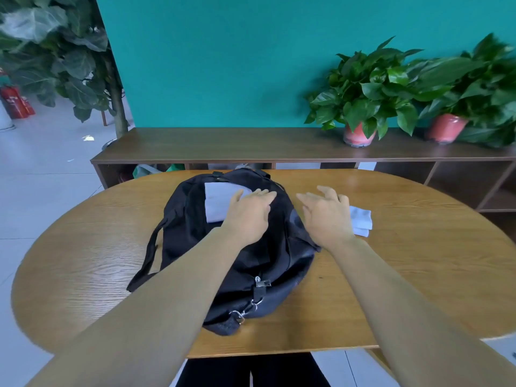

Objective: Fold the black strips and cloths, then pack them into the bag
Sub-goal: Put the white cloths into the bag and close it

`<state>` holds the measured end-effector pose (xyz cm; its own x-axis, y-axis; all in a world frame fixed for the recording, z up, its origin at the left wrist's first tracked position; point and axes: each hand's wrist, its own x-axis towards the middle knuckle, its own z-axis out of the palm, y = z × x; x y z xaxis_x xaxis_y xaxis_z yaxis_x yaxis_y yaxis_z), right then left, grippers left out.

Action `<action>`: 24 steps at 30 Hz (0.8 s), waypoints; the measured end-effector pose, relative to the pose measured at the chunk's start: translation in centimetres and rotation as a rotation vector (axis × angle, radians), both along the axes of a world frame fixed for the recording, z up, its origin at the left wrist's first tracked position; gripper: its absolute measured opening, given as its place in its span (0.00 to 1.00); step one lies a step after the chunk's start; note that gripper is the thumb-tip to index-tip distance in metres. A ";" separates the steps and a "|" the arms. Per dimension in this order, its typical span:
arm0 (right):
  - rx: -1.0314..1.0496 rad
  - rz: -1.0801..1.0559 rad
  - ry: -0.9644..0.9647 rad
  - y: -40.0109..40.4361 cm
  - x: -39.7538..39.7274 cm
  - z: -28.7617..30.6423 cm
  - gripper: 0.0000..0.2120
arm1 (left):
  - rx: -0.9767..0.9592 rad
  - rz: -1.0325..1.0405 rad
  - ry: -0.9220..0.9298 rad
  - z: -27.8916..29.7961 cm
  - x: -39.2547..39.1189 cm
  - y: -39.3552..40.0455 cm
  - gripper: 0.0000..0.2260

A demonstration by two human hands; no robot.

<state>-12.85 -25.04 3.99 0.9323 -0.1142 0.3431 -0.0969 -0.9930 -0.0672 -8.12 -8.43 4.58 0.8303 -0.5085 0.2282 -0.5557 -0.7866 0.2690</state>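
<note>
Behind table [83,255] and bag [237,247], 2 potted plants [360,107]; left hand [248,216], right hand [326,216] spread, holding nothing.

- Bag [240,247]: matt black woven cloth, shiny metal clips [245,310] at its near end.
- Cloth [216,202] on bag: soft, pale grey, matt.
- Table [391,261] under bag: grained wood, low sheen.

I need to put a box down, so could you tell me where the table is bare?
Bare wood lies left of the black bag and right of the folded cloth. The middle is crowded by both hands.
</note>
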 end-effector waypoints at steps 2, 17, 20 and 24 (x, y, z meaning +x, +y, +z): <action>0.040 -0.049 0.010 -1.9 -1.2 -0.4 0.19 | -0.014 -0.036 -0.016 0.1 -0.8 -1.8 0.20; 0.172 -0.378 0.016 -13.4 -4.3 -7.0 0.13 | -0.030 -0.119 0.199 -2.9 0.9 -13.7 0.10; 0.329 -0.488 -0.110 -14.9 -3.5 -7.5 0.13 | -0.132 -0.088 0.300 -3.2 2.3 -15.5 0.17; 0.483 -0.578 -0.098 -16.1 -1.0 -7.7 0.16 | -0.225 0.013 0.359 -3.8 4.6 -17.8 0.16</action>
<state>-13.81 -41.17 -3.73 0.6461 -0.7340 0.2092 -0.5641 -0.6439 -0.5169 -3.53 -26.20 0.77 0.8831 -0.4684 0.0272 -0.3861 -0.6925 0.6094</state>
